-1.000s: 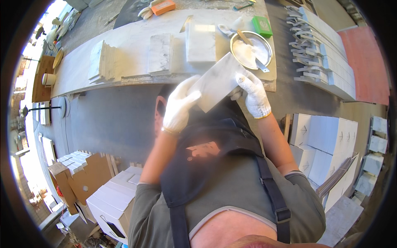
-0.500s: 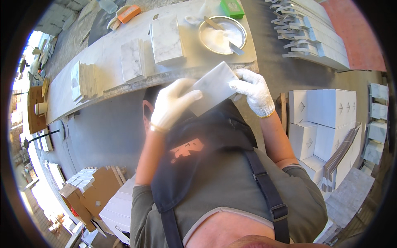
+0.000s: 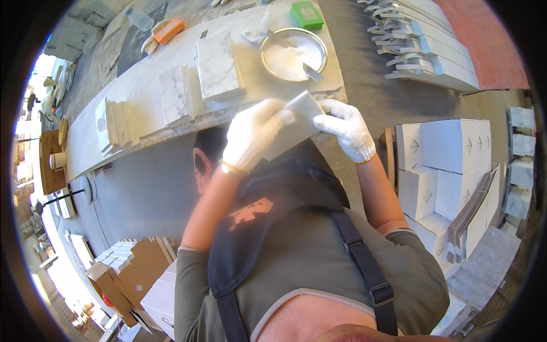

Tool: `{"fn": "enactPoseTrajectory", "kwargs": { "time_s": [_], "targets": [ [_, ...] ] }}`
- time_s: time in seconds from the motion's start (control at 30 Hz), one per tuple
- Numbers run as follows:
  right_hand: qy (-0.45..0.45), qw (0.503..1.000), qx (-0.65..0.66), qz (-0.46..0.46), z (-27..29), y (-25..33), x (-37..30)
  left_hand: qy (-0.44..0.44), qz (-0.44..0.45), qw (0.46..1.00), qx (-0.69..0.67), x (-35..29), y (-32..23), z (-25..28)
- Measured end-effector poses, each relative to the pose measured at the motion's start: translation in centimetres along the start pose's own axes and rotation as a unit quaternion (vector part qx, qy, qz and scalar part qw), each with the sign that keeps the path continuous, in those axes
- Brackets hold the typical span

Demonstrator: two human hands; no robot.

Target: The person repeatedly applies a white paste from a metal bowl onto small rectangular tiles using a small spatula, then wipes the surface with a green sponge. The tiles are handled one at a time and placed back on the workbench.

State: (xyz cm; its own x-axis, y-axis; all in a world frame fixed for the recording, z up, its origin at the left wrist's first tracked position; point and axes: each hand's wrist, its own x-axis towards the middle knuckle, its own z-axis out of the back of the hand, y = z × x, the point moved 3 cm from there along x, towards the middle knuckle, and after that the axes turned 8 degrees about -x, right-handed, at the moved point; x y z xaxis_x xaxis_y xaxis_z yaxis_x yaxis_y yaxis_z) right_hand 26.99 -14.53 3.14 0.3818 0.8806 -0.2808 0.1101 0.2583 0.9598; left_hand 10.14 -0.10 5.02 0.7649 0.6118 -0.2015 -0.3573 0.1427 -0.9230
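Note:
A pale marble tile [image 3: 297, 126] is held in front of my apron, just off the bench's near edge. My left hand [image 3: 253, 134], in a white knit glove, grips its left side, thumb across the face and fingers partly hidden behind. My right hand [image 3: 345, 129], gloved the same way, pinches the tile's upper right edge. Beyond the tile, a round metal bowl [image 3: 278, 74] of white powder or paste stands on the bench, a flat scraper blade [image 3: 311, 72] leaning over its rim.
Stone-topped bench [image 3: 149, 77] carries several stacks of marble tiles [image 3: 218, 65], an orange box [image 3: 169, 31] and a green box [image 3: 307, 15]. To the right are stacked white cartons [image 3: 441, 145] and bundled white strips [image 3: 439, 51]. An opened brown carton [image 3: 137, 265] stands at lower left.
My left hand has shifted inward over the tile, covering more of it. The tile's angle has changed slightly between my hands. The whole view has shifted a little with my head.

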Motion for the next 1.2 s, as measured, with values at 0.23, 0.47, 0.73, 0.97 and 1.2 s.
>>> {"fn": "enactPoseTrajectory", "kwargs": {
  "time_s": [0.23, 0.47, 0.73, 0.97, 1.2],
  "targets": [
    [-0.157, 0.955, -0.233, 0.094, 4.1, 2.0, 3.7, -0.049, 0.023, 0.998, 0.008, 1.7, 1.8, -0.4],
    [-0.129, 0.845, -0.515, 0.054, 3.0, 2.1, 8.1, -0.068, 0.033, 0.997, 0.007, 3.9, 3.0, -1.2],
    [-0.167, 0.799, -0.562, 0.13, 5.2, 2.5, 10.6, -0.068, 0.041, 0.997, 0.003, 5.7, 4.4, -1.6],
    [-0.156, 0.825, -0.531, 0.114, 5.2, 2.9, 13.0, -0.06, 0.047, 0.997, -0.034, 7.0, 5.1, -1.6],
    [-0.146, 0.94, -0.304, 0.054, 7.6, 3.3, 12.7, -0.051, 0.051, 0.996, -0.043, 7.6, 5.1, -1.2]
  ]
}}
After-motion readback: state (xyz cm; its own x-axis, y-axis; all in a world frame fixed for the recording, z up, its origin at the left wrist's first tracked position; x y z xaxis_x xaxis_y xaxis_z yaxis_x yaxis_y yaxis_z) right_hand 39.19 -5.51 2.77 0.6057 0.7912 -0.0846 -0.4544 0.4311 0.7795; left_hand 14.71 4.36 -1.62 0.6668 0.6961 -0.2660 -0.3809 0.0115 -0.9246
